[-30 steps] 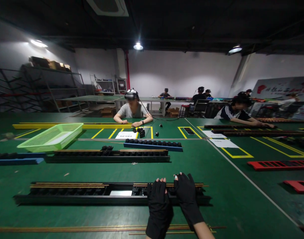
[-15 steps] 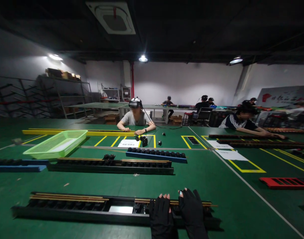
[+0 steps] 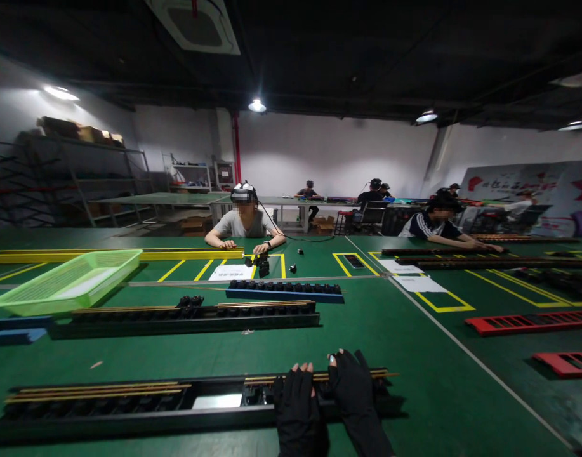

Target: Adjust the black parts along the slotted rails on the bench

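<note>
Both my hands wear black fingerless gloves and rest on a long black tray (image 3: 129, 416) at the near edge of the green table (image 3: 395, 330). My left hand (image 3: 297, 406) lies over the tray with its fingers curled onto the thin brass rods (image 3: 100, 390) that run along the tray's top. Just to its right, my right hand (image 3: 352, 390) presses on the same rods, fingers close together. A white label (image 3: 217, 401) sits inside the tray, left of my hands. What lies under my fingers is hidden.
A second black tray (image 3: 186, 317) with brass rods and a blue tray (image 3: 284, 291) lie farther back. A green plastic basket (image 3: 66, 282) stands at the left. Red trays (image 3: 529, 320) lie at the right. A person sits opposite; others work at the right.
The view has swung slightly left and down, so the things on the table have shifted in the picture. My hands remain on the near tray in the same pose.
</note>
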`<state>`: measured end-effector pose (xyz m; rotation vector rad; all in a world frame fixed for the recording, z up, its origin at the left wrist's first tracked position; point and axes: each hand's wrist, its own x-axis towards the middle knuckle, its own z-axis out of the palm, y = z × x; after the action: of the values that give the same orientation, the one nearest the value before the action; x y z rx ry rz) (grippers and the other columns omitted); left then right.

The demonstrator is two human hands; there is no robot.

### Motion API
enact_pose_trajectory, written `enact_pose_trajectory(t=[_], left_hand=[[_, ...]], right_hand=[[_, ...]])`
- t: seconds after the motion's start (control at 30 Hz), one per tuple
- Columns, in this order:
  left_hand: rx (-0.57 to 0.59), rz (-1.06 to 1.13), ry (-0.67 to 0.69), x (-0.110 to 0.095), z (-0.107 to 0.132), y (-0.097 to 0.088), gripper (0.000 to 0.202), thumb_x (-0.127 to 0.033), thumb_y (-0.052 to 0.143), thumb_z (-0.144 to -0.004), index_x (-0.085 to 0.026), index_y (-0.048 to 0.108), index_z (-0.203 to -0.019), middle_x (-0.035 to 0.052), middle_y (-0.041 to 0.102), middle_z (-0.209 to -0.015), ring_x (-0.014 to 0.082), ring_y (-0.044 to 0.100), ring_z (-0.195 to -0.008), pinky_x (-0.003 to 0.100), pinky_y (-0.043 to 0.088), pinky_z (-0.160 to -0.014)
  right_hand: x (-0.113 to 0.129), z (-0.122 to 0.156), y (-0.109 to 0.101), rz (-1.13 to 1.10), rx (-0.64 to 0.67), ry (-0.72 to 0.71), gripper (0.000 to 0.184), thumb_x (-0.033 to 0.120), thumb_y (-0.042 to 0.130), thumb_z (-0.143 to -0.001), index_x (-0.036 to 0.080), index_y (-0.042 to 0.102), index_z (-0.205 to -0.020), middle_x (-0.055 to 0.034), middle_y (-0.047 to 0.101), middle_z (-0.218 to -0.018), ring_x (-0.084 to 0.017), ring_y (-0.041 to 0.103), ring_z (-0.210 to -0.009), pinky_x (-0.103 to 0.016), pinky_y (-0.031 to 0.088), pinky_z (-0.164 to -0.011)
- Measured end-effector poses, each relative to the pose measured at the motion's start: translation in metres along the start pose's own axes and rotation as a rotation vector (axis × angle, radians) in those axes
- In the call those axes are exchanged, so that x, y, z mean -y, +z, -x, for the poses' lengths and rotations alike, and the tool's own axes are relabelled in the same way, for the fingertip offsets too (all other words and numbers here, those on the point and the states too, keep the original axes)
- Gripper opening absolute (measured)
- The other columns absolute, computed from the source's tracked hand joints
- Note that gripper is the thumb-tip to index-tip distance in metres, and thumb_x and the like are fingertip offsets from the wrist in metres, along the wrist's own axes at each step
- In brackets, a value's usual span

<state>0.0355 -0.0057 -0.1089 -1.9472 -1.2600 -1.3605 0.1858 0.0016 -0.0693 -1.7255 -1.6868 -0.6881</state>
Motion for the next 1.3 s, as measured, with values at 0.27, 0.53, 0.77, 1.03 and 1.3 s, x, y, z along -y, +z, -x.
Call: enact_pose_trajectory(t=[0.27, 0.53, 0.77, 1.03, 1.3], left_hand=[[0.028, 0.019, -0.049, -0.011, -0.009, -0.014, 0.044, -0.008, 0.047, -0.089, -0.019, 0.061, -0.129, 0.0089, 0.072, -0.117, 0.0234, 0.061, -0.116, 0.046, 0.03, -0.11], [-0.024, -0.031, -0.061, -0.013, -0.008, -0.009, 0.046, -0.007, 0.045, -0.089, -0.015, 0.056, -0.132, 0.0123, 0.072, -0.116, 0.0244, 0.063, -0.11, 0.047, 0.033, -0.107], [-0.094, -0.056, -0.047, -0.018, -0.017, -0.012, 0.04, -0.013, 0.044, -0.09, -0.015, 0.059, -0.127, 0.0136, 0.073, -0.11, 0.023, 0.064, -0.104, 0.043, 0.038, -0.1], [0.016, -0.052, -0.018, -0.013, 0.003, -0.002, 0.043, -0.013, 0.053, -0.088, -0.017, 0.059, -0.13, 0.0144, 0.069, -0.12, 0.0275, 0.061, -0.115, 0.048, 0.039, -0.101], [-0.044, -0.094, -0.005, -0.019, -0.006, -0.006, 0.045, -0.021, 0.058, -0.089, -0.019, 0.058, -0.133, 0.0155, 0.068, -0.119, 0.0268, 0.063, -0.11, 0.048, 0.039, -0.102]], right_hand=[[0.004, -0.007, -0.021, 0.063, 0.298, 0.067, 0.028, 0.018, 0.048, -0.095, 0.022, 0.076, -0.095, -0.0085, 0.076, -0.103, -0.023, 0.068, -0.102, -0.044, 0.033, -0.106], [0.037, -0.031, -0.023, 0.12, 0.304, 0.028, 0.031, 0.013, 0.046, -0.094, 0.021, 0.071, -0.11, -0.0112, 0.073, -0.109, -0.022, 0.067, -0.104, -0.043, 0.035, -0.104], [0.052, -0.023, -0.018, 0.081, 0.314, -0.067, 0.024, 0.016, 0.05, -0.093, 0.017, 0.073, -0.085, -0.01, 0.073, -0.078, -0.021, 0.069, -0.073, -0.037, 0.042, -0.08], [0.048, -0.017, -0.013, 0.066, 0.321, -0.11, 0.027, 0.02, 0.049, -0.094, 0.018, 0.07, -0.077, -0.0081, 0.072, -0.07, -0.017, 0.067, -0.066, -0.032, 0.042, -0.075], [0.042, -0.018, -0.012, -0.062, 0.312, -0.12, 0.031, 0.033, 0.049, -0.094, 0.024, 0.07, -0.073, -0.0071, 0.071, -0.067, -0.019, 0.065, -0.061, -0.036, 0.045, -0.077]])
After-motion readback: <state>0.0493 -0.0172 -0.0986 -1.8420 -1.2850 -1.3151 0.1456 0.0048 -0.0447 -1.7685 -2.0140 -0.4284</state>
